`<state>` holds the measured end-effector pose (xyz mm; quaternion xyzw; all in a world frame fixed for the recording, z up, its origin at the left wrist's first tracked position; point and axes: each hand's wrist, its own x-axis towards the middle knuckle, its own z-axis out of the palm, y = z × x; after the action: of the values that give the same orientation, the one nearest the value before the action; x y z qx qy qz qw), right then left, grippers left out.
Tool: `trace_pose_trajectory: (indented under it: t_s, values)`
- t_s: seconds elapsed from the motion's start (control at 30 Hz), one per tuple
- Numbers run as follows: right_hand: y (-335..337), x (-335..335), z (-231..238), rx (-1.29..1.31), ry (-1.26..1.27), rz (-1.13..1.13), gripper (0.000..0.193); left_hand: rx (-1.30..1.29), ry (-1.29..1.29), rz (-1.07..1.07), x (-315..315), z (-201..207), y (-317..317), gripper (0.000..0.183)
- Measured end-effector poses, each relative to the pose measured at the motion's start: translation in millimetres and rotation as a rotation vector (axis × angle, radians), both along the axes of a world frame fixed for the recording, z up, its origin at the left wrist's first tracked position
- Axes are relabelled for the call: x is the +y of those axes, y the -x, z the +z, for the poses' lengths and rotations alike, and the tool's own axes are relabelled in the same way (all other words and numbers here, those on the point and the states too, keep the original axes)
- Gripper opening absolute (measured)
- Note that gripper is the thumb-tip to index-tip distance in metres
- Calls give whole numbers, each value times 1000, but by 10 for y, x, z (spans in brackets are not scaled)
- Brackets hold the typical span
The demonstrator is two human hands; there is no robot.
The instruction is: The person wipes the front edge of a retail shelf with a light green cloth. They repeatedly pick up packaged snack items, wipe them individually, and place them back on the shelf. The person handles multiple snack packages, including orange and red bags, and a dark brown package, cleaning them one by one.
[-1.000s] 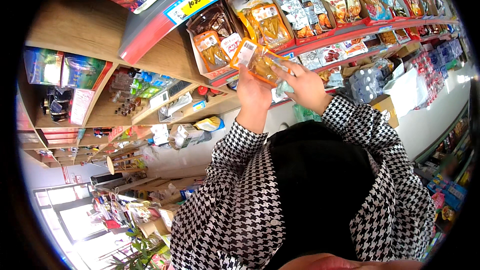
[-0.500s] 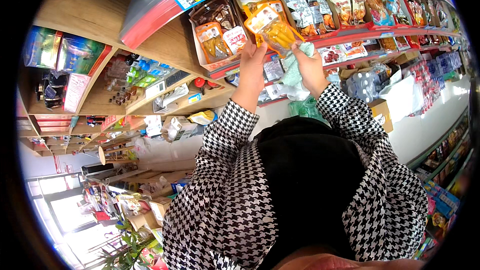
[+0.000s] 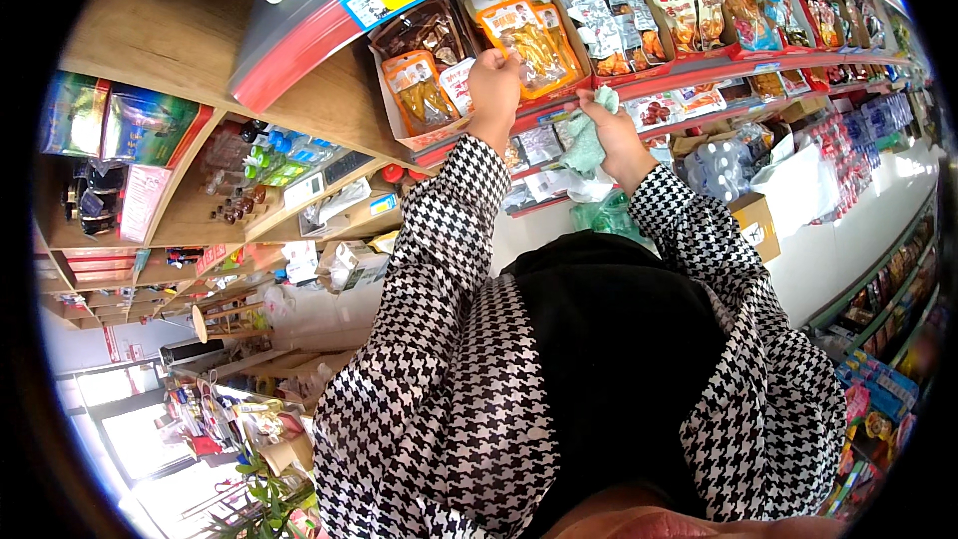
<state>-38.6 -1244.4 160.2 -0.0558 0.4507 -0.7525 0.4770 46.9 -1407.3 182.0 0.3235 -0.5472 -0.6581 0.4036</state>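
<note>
The left hand (image 3: 494,80) gripped an orange plastic snack packet (image 3: 524,40) against the white display box (image 3: 419,130) on the red-edged shelf (image 3: 699,70), apparently shelving it. The right hand (image 3: 609,135) clenched a pale green cloth (image 3: 589,140). Seating it calls for a gentle push.

snack packet (image 3: 527,38) in shelf box (image 3: 399,125), cloth (image 3: 587,140) right below.

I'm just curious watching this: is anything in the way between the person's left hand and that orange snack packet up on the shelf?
Nothing visible. The left hand is already at the orange snack packet in its shelf box, fingers on its edge. The right hand holds a pale green cloth lower down, clear of it.
</note>
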Motion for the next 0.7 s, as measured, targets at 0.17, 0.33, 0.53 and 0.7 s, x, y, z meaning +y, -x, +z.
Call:
trace_pose_trajectory:
  t_s: [0.17, 0.33, 0.53, 0.7]
  values:
    - [14, 155, 5, -19, -121, -19, 24, -282, 345, 46, -142, -300, 201, 23]
    - [-29, 221, 65, 14, -142, -68, 20, -443, 518, 30, -202, -384, 289, 31]
    - [-91, 271, 115, 13, -147, -65, 17, -762, 693, -88, 61, -61, 150, 52]
    - [-145, 256, 109, 58, -193, -27, 17, -731, 1001, -73, 325, -16, -39, 59]
